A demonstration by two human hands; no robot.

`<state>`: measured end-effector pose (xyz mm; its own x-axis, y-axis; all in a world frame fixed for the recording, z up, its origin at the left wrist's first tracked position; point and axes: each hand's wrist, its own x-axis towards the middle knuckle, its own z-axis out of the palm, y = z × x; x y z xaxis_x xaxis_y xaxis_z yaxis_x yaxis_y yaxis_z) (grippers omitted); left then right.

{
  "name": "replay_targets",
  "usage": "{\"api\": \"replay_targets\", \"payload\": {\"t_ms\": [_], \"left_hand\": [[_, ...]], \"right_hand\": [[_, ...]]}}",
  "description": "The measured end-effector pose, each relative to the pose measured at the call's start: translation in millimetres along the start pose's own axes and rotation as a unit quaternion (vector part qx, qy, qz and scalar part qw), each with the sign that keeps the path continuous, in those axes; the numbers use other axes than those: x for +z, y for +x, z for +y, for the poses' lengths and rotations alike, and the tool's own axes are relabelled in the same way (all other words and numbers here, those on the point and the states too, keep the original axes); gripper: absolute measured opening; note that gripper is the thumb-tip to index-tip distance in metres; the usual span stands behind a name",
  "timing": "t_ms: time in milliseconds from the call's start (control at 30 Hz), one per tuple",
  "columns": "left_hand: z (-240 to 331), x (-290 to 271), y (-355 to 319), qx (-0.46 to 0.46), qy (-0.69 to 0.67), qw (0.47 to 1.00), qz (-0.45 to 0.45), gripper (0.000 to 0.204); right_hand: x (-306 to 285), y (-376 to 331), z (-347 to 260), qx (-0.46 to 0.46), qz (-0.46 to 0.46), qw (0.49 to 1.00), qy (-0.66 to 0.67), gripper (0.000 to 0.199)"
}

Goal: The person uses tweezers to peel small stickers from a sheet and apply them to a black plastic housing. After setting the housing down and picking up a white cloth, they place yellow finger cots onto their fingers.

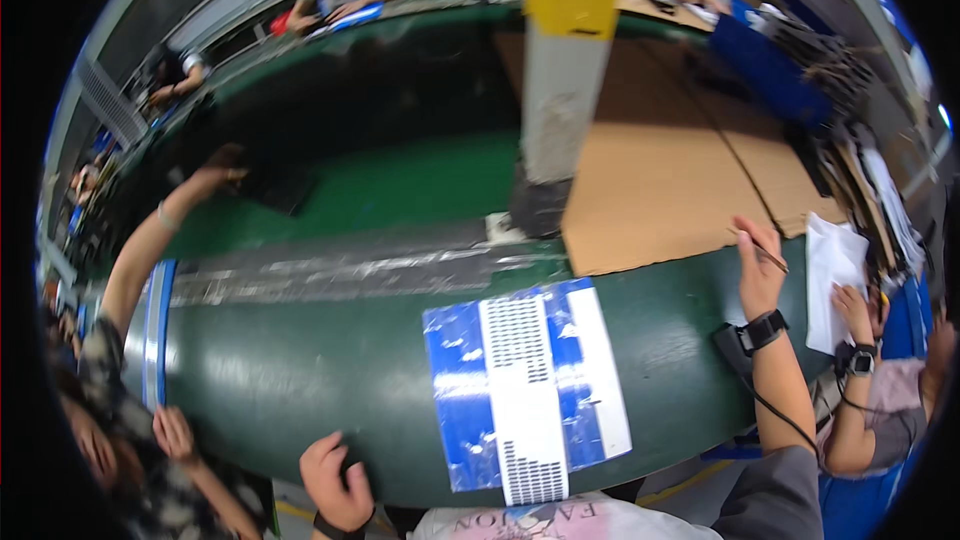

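Observation:
In front of me a blue board [460, 380] lies on the green tabletop, its surface worn with white marks. Down its middle runs a white sheet [525, 410] bearing rows of small black pieces, with a bare gap between two groups. A plain white strip [603, 375] covers the board's right side. My left hand [337, 482] hovers by the table's near edge, left of the board, thumb and fingers apart and holding nothing. Raised to the right of the board, my right hand [760, 265] grips a thin dark stick-like tool [770, 258]; its exact kind is unclear.
A white and yellow post [560, 90] rises beyond the board. Brown cardboard [670, 170] lies right of it. At left, a co-worker's arm [145, 250] reaches over the table with a dark flat piece [280, 190]. Another person's hand [852, 312] touches white sheets [832, 270] at right.

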<state>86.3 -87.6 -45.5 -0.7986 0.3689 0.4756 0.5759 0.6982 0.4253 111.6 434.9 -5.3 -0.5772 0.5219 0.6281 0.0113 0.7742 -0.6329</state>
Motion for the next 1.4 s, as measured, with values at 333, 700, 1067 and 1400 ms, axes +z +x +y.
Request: {"api": "replay_targets", "payload": {"t_ms": [333, 700, 1067, 1400], "left_hand": [[0.1, 0.8, 4.2, -0.011, 0.041, 0.999, 0.003, 0.022], [-3.4, 5.7, 9.8, 0.012, 0.030, 0.999, 0.039, 0.019], [-24.6, -15.4, 6.2, -0.290, -0.470, 0.830, 0.080, 0.008], [-72.3, -13.5, -2.8, -0.211, -0.879, 0.412, 0.113, 0.024]], "right_hand": [[6.8, -13.4, 37.7, 0.143, 0.046, 0.979, 0.139, 0.032], [-17.9, -10.7, -4.9, 0.187, 0.036, 0.950, 0.249, 0.032], [9.1, -80.1, -138.7, 0.194, -0.260, 0.820, 0.472, 0.029], [26.8, -99.6, -142.4, -0.107, -0.395, 0.902, -0.136, 0.060]]}}
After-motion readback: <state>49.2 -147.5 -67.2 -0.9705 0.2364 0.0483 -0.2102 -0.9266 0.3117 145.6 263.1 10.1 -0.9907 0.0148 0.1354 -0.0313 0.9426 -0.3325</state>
